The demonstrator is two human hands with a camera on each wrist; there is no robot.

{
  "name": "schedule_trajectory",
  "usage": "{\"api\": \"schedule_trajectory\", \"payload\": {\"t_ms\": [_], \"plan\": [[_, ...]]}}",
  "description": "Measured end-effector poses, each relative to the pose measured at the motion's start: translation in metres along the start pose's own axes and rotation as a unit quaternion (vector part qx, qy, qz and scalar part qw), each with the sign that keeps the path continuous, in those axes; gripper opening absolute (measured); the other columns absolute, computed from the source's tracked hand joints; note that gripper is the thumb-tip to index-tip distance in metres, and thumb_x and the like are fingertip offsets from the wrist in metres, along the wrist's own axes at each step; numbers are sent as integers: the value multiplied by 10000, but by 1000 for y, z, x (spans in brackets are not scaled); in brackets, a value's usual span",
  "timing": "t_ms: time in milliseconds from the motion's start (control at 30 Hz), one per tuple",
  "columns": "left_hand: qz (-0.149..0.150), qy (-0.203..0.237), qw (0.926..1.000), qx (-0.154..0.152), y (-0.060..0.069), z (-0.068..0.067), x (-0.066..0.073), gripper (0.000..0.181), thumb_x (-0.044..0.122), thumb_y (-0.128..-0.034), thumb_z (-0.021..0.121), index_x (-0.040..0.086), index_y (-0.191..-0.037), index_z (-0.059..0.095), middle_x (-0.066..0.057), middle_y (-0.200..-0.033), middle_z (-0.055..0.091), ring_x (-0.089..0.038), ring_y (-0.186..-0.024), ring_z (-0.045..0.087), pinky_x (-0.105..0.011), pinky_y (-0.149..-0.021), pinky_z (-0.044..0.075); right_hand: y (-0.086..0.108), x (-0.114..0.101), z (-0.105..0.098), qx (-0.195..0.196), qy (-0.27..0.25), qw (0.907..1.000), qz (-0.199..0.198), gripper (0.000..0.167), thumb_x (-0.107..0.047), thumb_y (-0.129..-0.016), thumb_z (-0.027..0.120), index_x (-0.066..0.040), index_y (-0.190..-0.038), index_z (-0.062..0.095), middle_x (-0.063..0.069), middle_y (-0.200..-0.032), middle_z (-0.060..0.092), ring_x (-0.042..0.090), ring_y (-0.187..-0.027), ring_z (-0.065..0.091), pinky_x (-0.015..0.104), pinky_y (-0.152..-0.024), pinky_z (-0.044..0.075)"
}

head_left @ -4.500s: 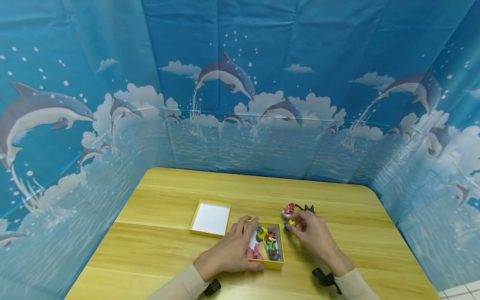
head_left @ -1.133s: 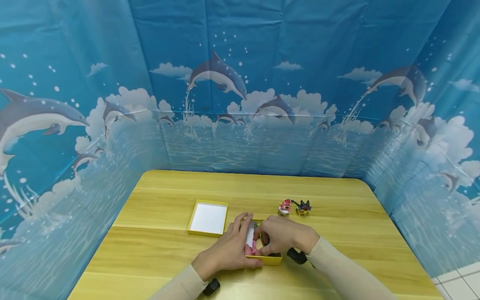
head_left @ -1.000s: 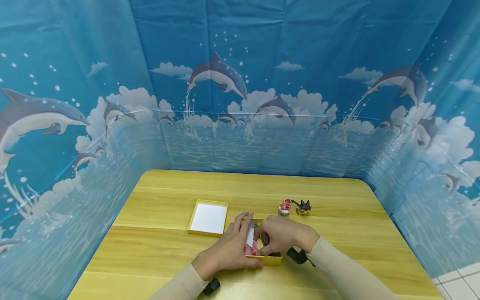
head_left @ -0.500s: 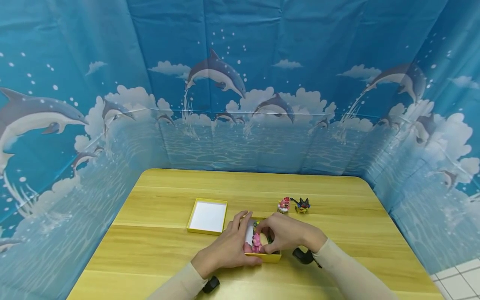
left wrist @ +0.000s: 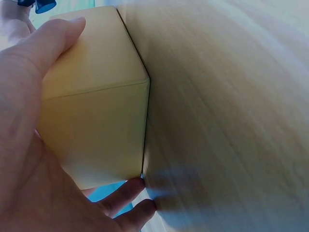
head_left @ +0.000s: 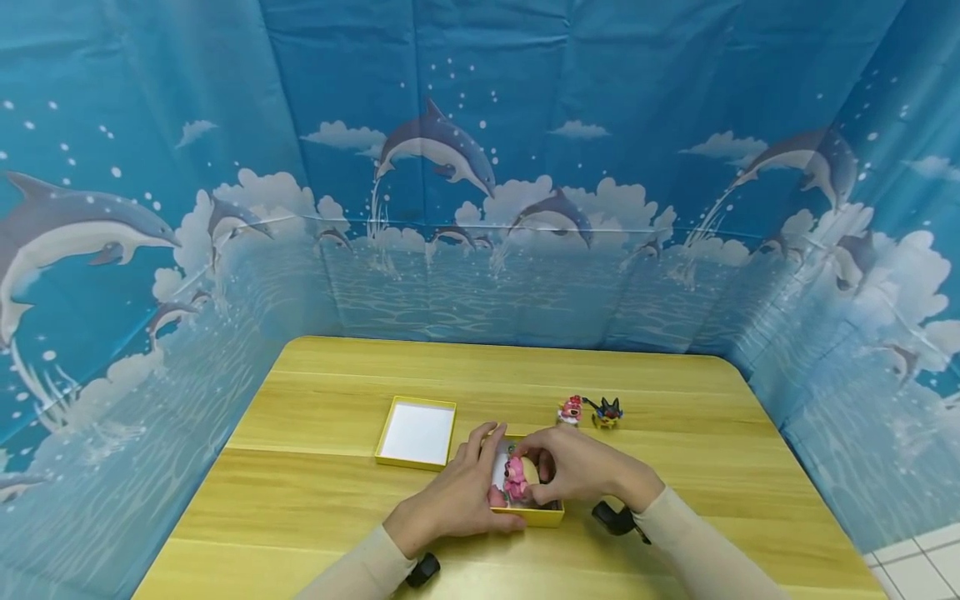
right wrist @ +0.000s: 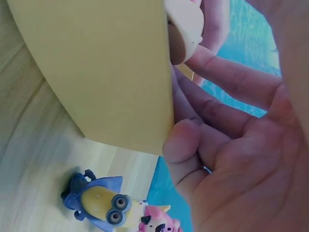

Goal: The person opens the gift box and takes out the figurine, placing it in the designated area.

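Head view: pink, cream-backed figure [head_left: 515, 478] in right hand's [head_left: 579, 463] pinch, box [head_left: 543, 518] in left hand's [head_left: 459, 493] grip.

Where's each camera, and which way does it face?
Head: head-worn, facing forward and down at the table, box and dolphin backdrop; shows left hand, right hand, sleeves.
Left wrist: on that wrist, facing the box's outer walls; mostly left hand.
Right wrist: on that wrist, facing the box's side and a goggled figure; mostly right hand.
Head and left wrist share box and left hand.

Pink figure [head_left: 515, 477] partly inside yellow box [head_left: 543, 518]
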State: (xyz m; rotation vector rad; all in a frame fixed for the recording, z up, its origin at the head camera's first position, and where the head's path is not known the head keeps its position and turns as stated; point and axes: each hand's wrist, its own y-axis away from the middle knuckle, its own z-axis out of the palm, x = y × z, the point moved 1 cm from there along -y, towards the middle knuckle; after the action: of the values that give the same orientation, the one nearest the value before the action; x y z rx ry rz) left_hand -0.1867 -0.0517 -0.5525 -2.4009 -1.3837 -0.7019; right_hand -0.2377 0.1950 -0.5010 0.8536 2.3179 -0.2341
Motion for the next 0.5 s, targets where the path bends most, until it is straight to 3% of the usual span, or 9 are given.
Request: {"api": "schedule_trajectory", "payload": {"t_ms": [233, 500], "plan": [[3, -31, 10000, 43, -1, 0, 0, 1419, 786, -897, 897, 154, -1891, 106, -131, -1947, 156, -381, -1616, 490, -567, -1283, 559, 6, 2, 0, 250, 8, 9995, 178, 490, -289, -995, 901, -120, -1441, 787, -141, -908, 752, 10, -780, 686, 237, -740, 604], [-14, -13, 10000, 67, -2, 2, -2, 1422, 786, -895, 901, 154, -1892, 107, -137, -1950, 145, -383, -1633, 478, -567, -1281, 559, 13, 5, 0, 512, 82, 9986, 110, 546, -252, -976, 895, -82, -1478, 767, -147, -919, 759, -8, -800, 687, 242, -765, 608]]}}
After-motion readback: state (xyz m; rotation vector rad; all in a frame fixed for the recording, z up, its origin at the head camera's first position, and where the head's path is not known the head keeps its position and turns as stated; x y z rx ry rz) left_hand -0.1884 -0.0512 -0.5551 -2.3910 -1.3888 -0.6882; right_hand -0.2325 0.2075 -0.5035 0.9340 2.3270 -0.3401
